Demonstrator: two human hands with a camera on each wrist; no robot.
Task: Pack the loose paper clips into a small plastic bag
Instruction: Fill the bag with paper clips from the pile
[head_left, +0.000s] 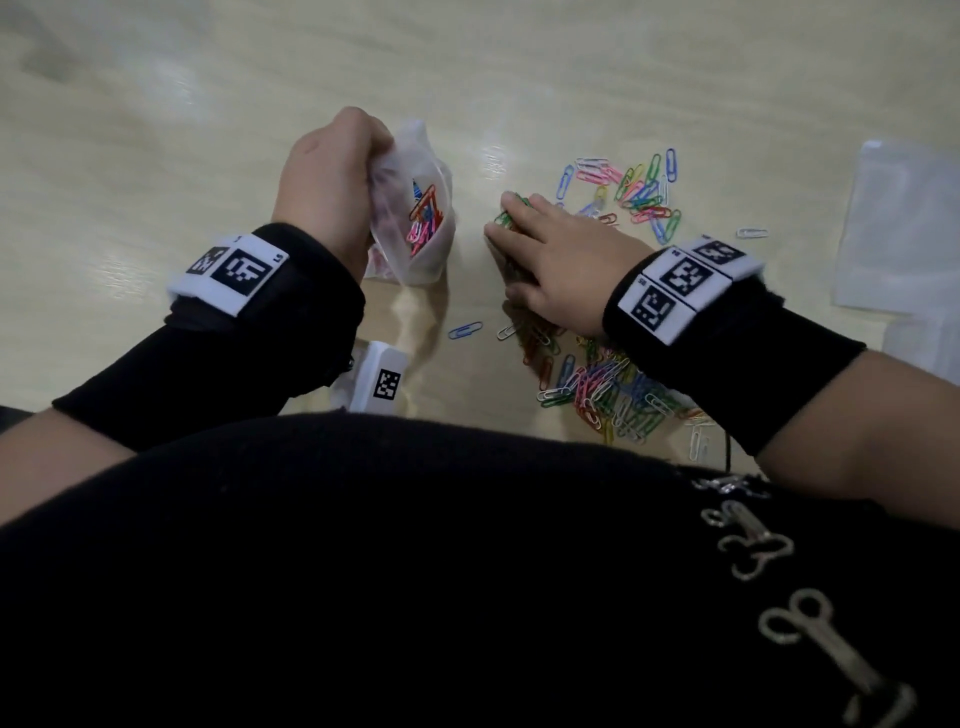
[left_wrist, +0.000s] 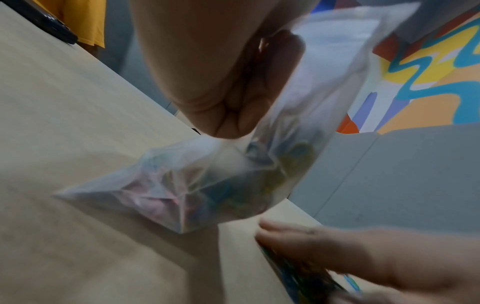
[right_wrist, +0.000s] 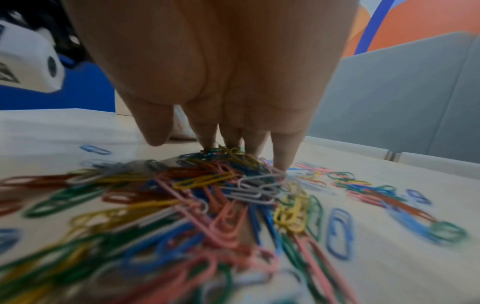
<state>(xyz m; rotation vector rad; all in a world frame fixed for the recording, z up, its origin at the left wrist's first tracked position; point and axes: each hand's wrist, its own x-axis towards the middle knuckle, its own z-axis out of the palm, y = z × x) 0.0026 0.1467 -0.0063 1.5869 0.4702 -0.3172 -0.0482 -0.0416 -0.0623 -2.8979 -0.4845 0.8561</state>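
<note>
My left hand (head_left: 332, 176) grips the mouth of a small clear plastic bag (head_left: 421, 218), which stands on the pale wooden table (head_left: 156, 156) with several coloured clips inside. In the left wrist view the bag (left_wrist: 207, 181) hangs from the curled left hand (left_wrist: 221, 82) and its bottom touches the table. My right hand (head_left: 550, 254) lies to the right of the bag, its straight fingers pressing on a heap of loose paper clips (right_wrist: 207, 195). More clips lie spread beyond the hand (head_left: 639, 192) and under the wrist (head_left: 608, 389).
Flat empty plastic bags (head_left: 904, 228) lie at the table's right side. A single blue clip (head_left: 465, 330) and a white clip (head_left: 751, 232) lie apart from the heaps. My black-clad torso covers the table's near edge.
</note>
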